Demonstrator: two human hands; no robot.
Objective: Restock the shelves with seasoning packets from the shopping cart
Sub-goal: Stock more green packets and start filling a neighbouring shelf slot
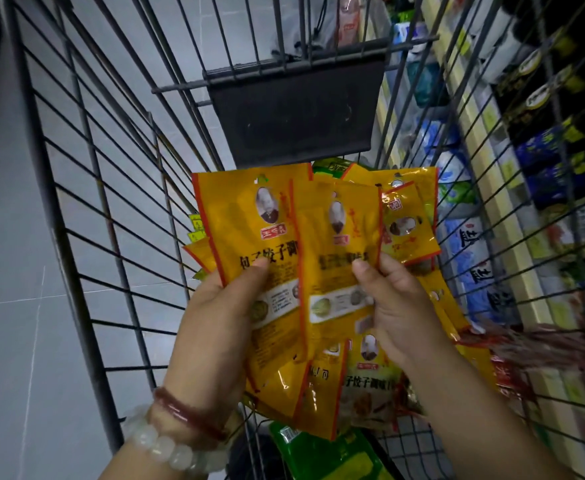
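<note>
The cart holds loose yellow packets. Both hands, left and right, pinch upright packets, tops toward 12 o'clock.

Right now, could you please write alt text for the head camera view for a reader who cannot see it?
Two hands hold a fan of yellow seasoning packets above a wire shopping cart: the left hand grips one packet, the right hand pinches the next. More yellow packets lie in the cart, and stocked store shelves run along the right.
</note>
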